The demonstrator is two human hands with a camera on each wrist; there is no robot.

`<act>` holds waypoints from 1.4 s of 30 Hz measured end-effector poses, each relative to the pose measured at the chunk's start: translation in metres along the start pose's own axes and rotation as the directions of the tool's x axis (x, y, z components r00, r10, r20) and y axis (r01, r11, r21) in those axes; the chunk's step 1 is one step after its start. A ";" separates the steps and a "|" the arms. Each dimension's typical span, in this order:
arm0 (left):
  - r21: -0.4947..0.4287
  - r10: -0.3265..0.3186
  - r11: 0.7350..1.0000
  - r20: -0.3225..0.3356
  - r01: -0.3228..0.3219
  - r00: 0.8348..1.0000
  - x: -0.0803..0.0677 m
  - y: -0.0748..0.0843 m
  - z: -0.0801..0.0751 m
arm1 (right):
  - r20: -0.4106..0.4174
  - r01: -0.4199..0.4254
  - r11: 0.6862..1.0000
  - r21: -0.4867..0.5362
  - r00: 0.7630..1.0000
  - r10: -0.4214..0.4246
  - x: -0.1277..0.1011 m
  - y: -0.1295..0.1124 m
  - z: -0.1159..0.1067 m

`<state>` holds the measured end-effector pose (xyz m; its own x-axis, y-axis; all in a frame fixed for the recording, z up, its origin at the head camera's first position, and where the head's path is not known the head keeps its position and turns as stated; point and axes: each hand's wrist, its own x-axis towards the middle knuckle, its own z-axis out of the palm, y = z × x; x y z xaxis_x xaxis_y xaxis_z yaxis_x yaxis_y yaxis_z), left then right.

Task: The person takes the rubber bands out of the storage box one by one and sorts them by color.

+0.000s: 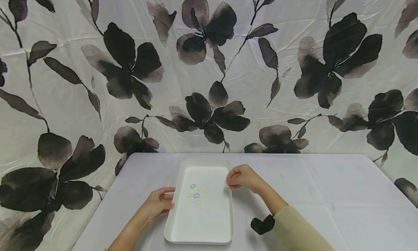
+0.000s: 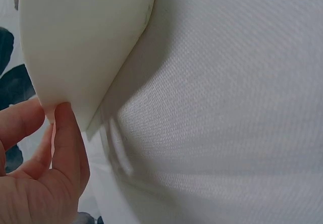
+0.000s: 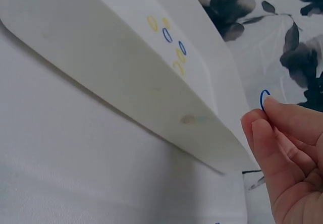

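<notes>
A white rectangular tray lies on the table, with several small yellow and blue rings scattered in its far half. My left hand holds the tray's left rim, thumb and fingers touching its wall. My right hand hovers at the tray's right rim and pinches a small blue ring between its fingertips. The rings inside the tray also show in the right wrist view.
The table is covered with a pale grey-white cloth. A floral black-and-white curtain hangs behind it. A black wrist strap sits at my right sleeve. The table's edges run at left and far right.
</notes>
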<state>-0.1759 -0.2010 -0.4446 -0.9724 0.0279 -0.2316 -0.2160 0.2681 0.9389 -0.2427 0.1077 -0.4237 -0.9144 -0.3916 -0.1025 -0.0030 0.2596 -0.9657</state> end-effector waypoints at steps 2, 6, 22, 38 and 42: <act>-0.005 0.000 1.000 0.009 0.000 1.000 -0.001 -0.001 -0.001 | 0.000 0.003 1.000 0.002 1.000 -0.003 -0.001 0.001 -0.003; -0.009 -0.002 1.000 0.020 0.003 1.000 -0.002 -0.001 -0.002 | -0.014 -0.009 1.000 0.000 1.000 0.009 -0.002 0.002 -0.008; -0.002 -0.002 1.000 0.029 0.002 1.000 -0.002 -0.001 -0.002 | -0.046 -0.021 1.000 0.019 0.999 0.022 -0.004 0.010 -0.029; 0.008 -0.006 1.000 0.039 0.006 0.999 -0.001 -0.001 -0.003 | -0.063 -0.049 0.999 0.006 0.997 0.049 -0.011 0.020 -0.062; 0.006 -0.006 1.000 0.029 0.006 1.000 -0.001 -0.001 -0.002 | -0.073 -0.058 0.998 0.001 0.996 0.058 -0.013 0.024 -0.068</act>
<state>-0.1752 -0.2036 -0.4446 -0.9681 0.0547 -0.2444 -0.2209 0.2737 0.9361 -0.2585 0.1790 -0.4288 -0.9400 -0.3108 -0.1405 0.0504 0.2806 -0.9585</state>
